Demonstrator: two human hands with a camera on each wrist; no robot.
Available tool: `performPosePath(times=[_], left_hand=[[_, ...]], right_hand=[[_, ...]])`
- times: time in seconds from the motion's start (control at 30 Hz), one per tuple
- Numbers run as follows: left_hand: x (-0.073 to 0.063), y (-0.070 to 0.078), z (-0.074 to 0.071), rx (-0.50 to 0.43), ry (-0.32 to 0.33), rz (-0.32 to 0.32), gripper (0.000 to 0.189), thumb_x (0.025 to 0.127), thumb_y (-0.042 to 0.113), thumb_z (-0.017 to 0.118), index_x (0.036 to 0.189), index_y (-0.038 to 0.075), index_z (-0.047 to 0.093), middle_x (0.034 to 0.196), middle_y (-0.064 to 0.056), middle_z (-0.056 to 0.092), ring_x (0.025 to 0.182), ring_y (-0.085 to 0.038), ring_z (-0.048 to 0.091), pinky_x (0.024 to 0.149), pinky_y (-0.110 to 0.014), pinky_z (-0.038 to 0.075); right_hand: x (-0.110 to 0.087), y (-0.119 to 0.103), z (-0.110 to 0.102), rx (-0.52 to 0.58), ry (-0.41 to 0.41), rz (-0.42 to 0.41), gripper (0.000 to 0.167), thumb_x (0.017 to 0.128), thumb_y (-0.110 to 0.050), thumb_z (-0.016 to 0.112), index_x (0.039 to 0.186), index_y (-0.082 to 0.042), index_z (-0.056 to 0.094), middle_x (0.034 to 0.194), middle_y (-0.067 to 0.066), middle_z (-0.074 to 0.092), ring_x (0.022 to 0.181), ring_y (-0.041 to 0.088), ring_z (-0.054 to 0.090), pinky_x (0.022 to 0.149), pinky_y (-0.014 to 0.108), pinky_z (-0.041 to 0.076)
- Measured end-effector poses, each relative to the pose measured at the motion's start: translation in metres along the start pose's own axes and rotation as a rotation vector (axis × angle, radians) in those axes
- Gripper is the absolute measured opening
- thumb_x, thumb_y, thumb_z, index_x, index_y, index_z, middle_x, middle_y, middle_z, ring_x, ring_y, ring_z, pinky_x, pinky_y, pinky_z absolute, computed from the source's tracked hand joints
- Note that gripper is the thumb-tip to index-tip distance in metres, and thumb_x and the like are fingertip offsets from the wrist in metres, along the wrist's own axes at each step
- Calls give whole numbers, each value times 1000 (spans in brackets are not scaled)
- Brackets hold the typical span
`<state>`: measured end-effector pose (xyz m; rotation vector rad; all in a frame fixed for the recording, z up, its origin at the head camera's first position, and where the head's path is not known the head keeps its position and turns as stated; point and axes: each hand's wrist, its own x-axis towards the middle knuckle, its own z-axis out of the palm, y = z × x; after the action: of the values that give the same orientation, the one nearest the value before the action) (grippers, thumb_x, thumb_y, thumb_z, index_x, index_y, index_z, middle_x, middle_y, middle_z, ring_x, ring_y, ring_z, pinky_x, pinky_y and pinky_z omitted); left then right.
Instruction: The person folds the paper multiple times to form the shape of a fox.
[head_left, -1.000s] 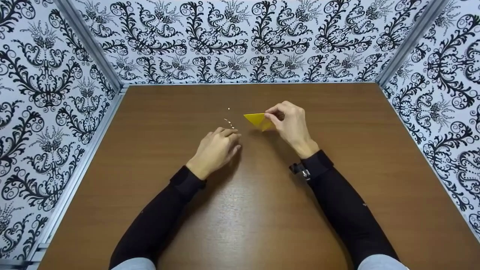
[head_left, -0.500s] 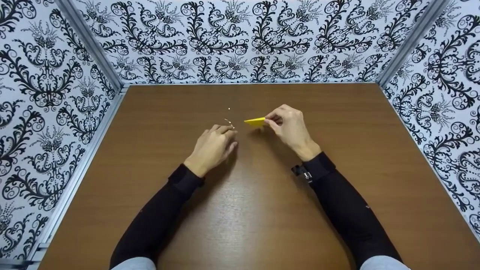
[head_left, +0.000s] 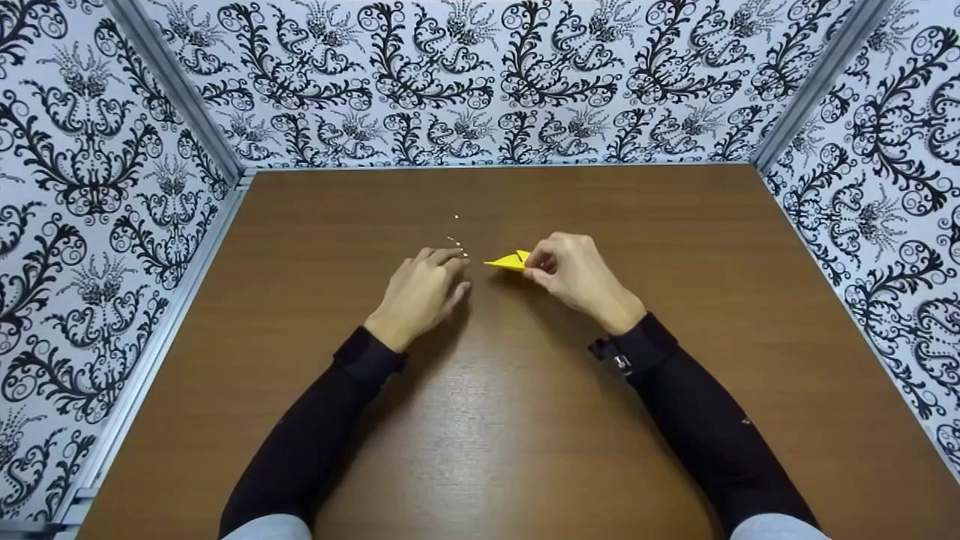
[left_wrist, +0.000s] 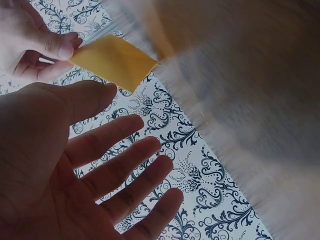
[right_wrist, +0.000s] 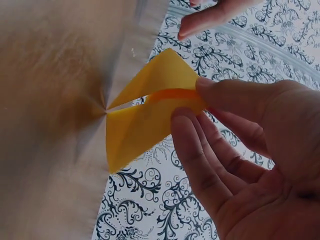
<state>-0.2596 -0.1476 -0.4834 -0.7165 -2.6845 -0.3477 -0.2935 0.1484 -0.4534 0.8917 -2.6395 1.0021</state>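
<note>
In the head view, my right hand (head_left: 574, 274) pinches a folded yellow paper (head_left: 510, 262) between thumb and fingers, just right of the table's middle. The right wrist view shows the yellow paper (right_wrist: 142, 120) spread into two flaps with a slit between them. One of its corners points down and appears to meet the tabletop. My left hand (head_left: 421, 289) hovers or rests low over the wood to the left of the paper, holding nothing. Its fingers (left_wrist: 117, 167) are spread and fairly straight in the left wrist view. A small gap separates the left fingertips from the paper.
Several tiny pale specks (head_left: 459, 244) lie in a curved line beyond the left fingertips on the brown wooden table (head_left: 480, 420). Walls with black-and-white floral wallpaper (head_left: 480, 82) and grey metal posts (head_left: 176, 82) enclose its back and sides.
My right hand has come nearer and lower with the paper, turning it so a slit shows between its flaps. My left hand has drawn back slightly leftward.
</note>
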Motion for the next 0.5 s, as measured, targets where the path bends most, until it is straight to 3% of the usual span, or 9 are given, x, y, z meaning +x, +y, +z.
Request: performPosePath(times=[0.27, 0.5], left_hand=[[0, 2, 0, -4, 8, 2, 35, 112, 24, 81, 142, 6, 81, 152, -16, 79, 136, -43, 75, 105, -61, 67], [-1, 3, 1, -15, -24, 2, 36, 113, 24, 79, 144, 6, 80, 151, -18, 79, 138, -44, 74, 107, -61, 67]], right_hand=[[-13, 3, 9, -43, -47, -34, 9, 95, -1, 95, 101, -1, 88, 98, 17, 82, 87, 31, 83, 79, 44, 72], [-24, 1, 16, -88, -100, -58, 10, 94, -2, 96, 100, -2, 87, 98, 14, 82, 88, 28, 82, 78, 41, 70]])
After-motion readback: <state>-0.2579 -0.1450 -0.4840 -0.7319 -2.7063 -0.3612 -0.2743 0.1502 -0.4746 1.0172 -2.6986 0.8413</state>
